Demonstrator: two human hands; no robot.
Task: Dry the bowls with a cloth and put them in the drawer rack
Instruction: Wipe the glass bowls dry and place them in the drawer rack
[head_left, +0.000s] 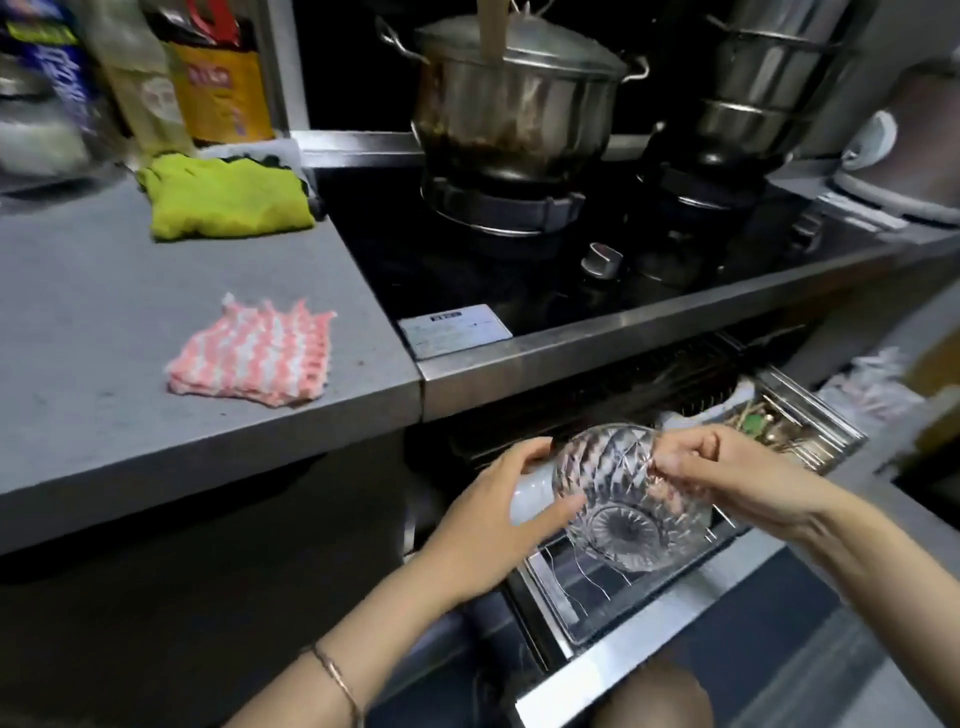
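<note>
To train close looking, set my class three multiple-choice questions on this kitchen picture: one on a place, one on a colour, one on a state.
1. Where does the pink and white cloth lie?
A. on a pot lid
B. on the grey counter
C. on the floor

2. What colour is the other cloth, at the back of the counter?
A. blue
B. black
C. yellow-green

3. The drawer under the stove is:
A. pulled open
B. shut tight
C. lifted onto the counter

Answers:
1 B, it lies flat on the counter, left of the stove.
2 C, it is bright yellow-green.
3 A, its wire rack shows below the glass bowl that the left hand and right hand hold.
</note>
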